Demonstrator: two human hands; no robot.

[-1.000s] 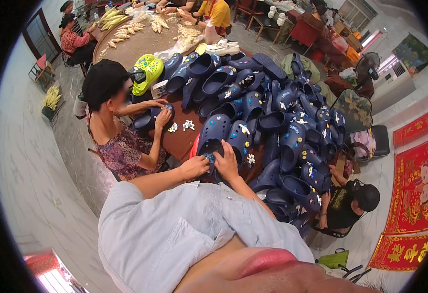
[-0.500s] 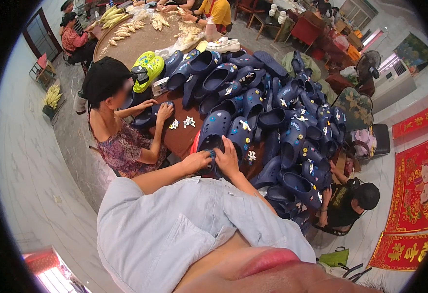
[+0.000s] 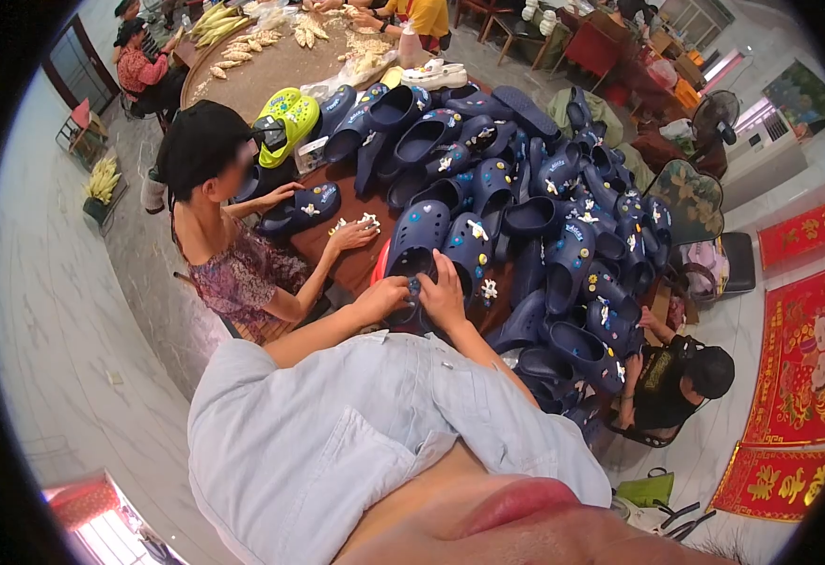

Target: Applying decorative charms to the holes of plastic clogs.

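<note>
A navy clog (image 3: 419,229) with holes in its upper and a few small charms lies in front of me, toe pointing away. My left hand (image 3: 386,298) is closed at its near end, fingertips pinched together by the opening. My right hand (image 3: 444,294) grips the same clog from the other side, its fingers bent over the edge. A small bluish bit shows between my fingertips, too small to name. Just right of it sits another navy clog (image 3: 470,247) with colourful charms. A white charm (image 3: 490,289) lies near my right hand.
A big pile of navy clogs (image 3: 563,245) spreads to the right. At the left, a person (image 3: 219,188) has a navy clog (image 3: 301,209) and white charms (image 3: 354,227). Lime clogs (image 3: 285,122) stand farther back. Another person (image 3: 681,381) sits at the right.
The co-worker at left has moved one hand from their clog to the white charms, and that clog now lies turned. My hands stay at the same clog with small finger shifts.
</note>
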